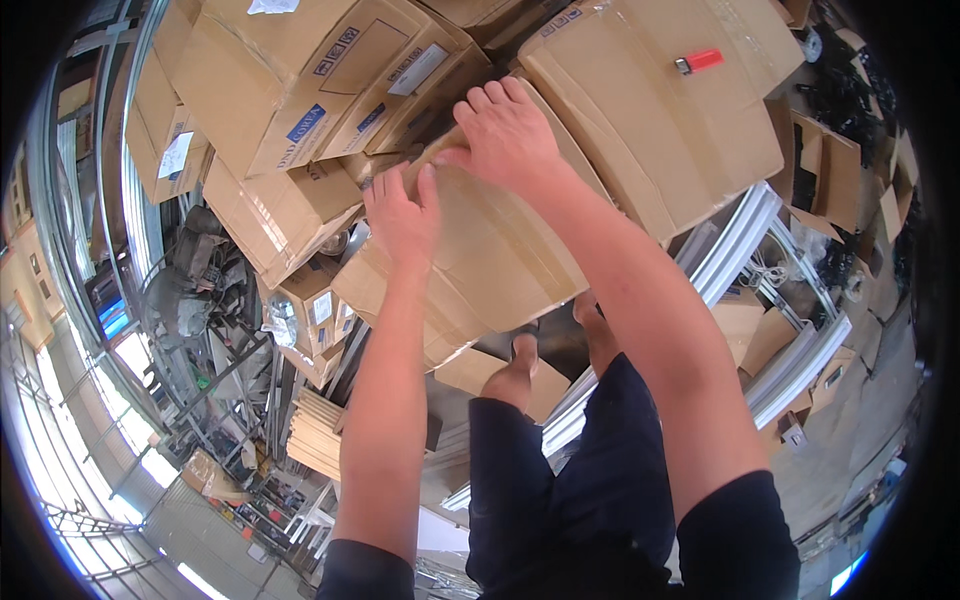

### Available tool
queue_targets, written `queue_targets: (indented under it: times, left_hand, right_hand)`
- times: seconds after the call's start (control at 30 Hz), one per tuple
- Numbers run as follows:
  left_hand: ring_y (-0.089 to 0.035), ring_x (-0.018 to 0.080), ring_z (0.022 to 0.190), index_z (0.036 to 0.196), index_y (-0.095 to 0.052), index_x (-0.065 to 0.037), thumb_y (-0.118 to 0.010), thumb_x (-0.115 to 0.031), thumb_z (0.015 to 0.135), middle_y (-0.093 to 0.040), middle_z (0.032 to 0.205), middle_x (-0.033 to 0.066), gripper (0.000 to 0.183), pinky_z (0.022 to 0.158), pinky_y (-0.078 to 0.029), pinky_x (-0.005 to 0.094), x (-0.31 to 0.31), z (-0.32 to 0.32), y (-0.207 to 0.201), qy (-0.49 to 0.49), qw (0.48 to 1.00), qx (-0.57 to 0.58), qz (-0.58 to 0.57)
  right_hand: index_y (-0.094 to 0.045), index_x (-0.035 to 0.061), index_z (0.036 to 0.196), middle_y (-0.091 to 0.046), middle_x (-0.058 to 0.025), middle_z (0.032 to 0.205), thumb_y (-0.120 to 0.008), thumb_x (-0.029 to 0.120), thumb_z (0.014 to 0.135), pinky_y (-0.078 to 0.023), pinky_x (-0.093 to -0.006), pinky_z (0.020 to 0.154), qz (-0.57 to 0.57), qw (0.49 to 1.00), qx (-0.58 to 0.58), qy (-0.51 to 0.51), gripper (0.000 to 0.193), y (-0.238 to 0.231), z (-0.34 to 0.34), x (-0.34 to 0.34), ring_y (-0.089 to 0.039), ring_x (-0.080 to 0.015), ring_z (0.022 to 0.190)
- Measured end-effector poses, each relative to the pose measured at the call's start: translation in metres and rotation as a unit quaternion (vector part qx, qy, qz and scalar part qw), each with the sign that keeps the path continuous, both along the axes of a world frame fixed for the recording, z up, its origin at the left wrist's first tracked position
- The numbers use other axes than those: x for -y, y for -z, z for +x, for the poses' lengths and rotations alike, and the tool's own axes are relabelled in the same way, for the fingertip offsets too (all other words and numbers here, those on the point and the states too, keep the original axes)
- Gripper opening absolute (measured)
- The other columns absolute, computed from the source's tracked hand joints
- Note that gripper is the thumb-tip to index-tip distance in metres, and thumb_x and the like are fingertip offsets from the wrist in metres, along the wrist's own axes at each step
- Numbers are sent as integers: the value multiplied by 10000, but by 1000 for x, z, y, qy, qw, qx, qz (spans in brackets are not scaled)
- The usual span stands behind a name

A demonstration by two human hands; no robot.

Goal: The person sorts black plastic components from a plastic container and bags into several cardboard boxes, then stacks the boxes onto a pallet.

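Observation:
A taped cardboard box [500,245] lies in front of my legs, its top facing up. My right hand [505,135] grips its far edge, the fingers bent over the rim and the thumb pointing left along it. My left hand [403,215] holds the same box at its far left edge, thumb beside the bent fingers. Both fingertips are partly hidden behind the edge. To the right stands a larger taped box [650,120], with a red lighter [698,62] on top.
Stacked cartons [300,80] rise at the far left. Metal rails [745,240] run past on the right, near an opened carton [825,165]. Scrap metal parts [190,280] crowd the left, and a bundle of wooden strips [316,432] sits nearer.

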State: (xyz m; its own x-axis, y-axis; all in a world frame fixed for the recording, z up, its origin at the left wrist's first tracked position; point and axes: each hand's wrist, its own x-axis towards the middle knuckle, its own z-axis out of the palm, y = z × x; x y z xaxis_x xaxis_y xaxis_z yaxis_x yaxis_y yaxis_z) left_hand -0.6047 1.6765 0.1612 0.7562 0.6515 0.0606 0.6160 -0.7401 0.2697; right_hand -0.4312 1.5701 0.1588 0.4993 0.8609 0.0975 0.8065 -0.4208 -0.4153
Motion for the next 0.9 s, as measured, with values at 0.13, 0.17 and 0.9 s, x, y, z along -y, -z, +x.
queue_targets:
  times: [0.13,0.17,0.9]
  left_hand:
    - [-576,393,1002,1155,-662,-33,-613,-356,1007,-667,1107,174,359,908,-449,484,21,-14,10,22,999,22,21]
    - [-573,395,1005,1157,-658,-29,-607,-349,1009,-663,1106,173,356,908,-446,484,26,-19,12,26,999,22,29]
    - [-333,460,1469,1519,-369,68,-604,-335,1009,-373,1590,265,692,1212,-251,545,39,-90,29,131,988,70,-49]
  right_hand:
    - [-671,50,995,-613,-78,976,-707,563,834,-387,-390,1048,9,1000,-22,15,539,7,-15,29,-555,-252,1037]
    - [-668,50,992,-611,-78,976,-714,549,831,-385,-395,1070,7,999,-30,16,526,8,-20,34,-555,-254,1049]
    - [-599,170,1433,-487,-55,1581,-703,432,910,-177,-508,1266,12,980,-28,197,594,54,-130,117,-378,-299,1506]
